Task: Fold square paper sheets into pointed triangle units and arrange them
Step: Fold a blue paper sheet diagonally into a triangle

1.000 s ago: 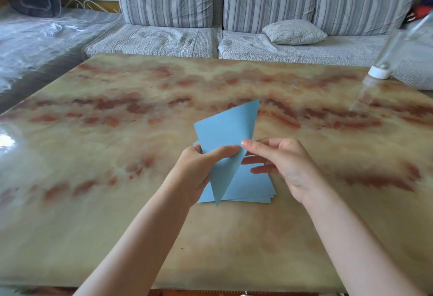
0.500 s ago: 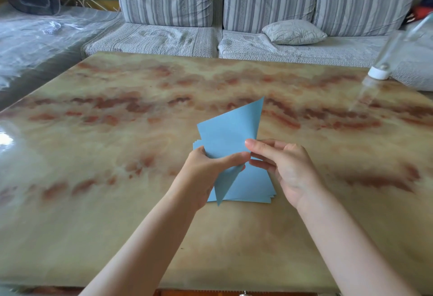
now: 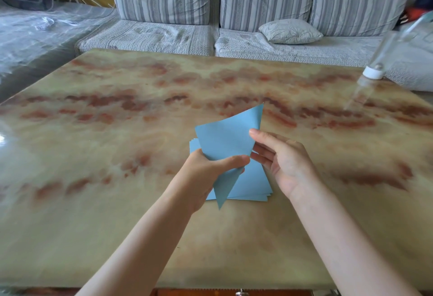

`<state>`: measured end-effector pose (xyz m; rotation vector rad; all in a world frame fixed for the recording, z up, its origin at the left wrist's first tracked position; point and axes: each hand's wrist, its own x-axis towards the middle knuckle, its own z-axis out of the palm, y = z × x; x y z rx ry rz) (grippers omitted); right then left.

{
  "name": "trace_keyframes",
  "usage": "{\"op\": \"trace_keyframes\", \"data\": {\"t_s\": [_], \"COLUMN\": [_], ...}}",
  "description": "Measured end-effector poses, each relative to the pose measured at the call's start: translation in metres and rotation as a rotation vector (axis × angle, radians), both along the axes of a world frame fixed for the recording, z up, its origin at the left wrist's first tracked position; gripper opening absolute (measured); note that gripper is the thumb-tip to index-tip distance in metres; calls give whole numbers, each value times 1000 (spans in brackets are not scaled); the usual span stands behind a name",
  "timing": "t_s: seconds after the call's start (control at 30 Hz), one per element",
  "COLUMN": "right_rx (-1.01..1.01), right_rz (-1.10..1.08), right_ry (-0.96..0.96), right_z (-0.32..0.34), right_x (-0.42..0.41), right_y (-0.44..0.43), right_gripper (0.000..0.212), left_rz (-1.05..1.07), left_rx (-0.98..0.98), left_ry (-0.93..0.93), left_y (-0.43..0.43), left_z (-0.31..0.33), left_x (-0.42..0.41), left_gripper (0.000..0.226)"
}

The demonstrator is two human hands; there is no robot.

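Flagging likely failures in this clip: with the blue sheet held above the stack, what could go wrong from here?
1. The blue sheet is gripped in mid-air by the left hand alone, the right hand only touching its edge; a crease made there may come out skewed.
2. Its lower tip hangs over the paper stack, already slightly fanned, and could nudge it further.

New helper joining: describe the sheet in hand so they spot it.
On the marbled table, near its middle, lies a stack of blue sheets. Over it the left hand pinches a single sheet, raised and curved, one corner up and one down, unlike the flat stack.
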<state>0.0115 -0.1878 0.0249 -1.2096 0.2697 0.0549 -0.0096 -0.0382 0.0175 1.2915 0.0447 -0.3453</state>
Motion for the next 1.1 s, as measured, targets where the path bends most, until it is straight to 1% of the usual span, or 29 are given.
{"op": "trace_keyframes", "data": {"t_s": [0.13,0.3,0.43,0.53,0.7,0.8,0.83,0.9,0.97,1.0,1.1], "right_rx": [51,56,119,77,86,150,149,84,49,35,-84], "right_rz": [-35,-41,-82,-64,-54,-135,-181,-242,-214,-155,97], "right_ry": [10,13,7,-20,-15,-19,-28,-39,-24,-11,26], "right_z": [3,3,4,4,2,7,8,8,6,5,4], "right_x": [3,6,13,16,16,18,18,16,11,8,-2], "right_y": [-5,-8,-19,-29,-28,-37,-42,-47,-43,-37,-19], "right_gripper": [7,5,2,3,3,2,2,1,6,15,56], "left_rz": [-25,-23,-42,-43,-39,-55,-54,-30,-4,9,33], "left_rx": [44,78,102,133,148,177,183,165,143,135,110], "left_ry": [11,22,47,67,64,61,64,78,79,74,50], "left_y": [3,2,1,2,4,7,8,12,14,14,13], "left_z": [1,1,-1,-2,1,-1,-2,-2,0,2,2], "left_x": [-1,0,-1,-4,-2,-3,-4,-4,-2,-1,2], "left_gripper": [22,24,25,25,21,24,24,24,21,20,17]}}
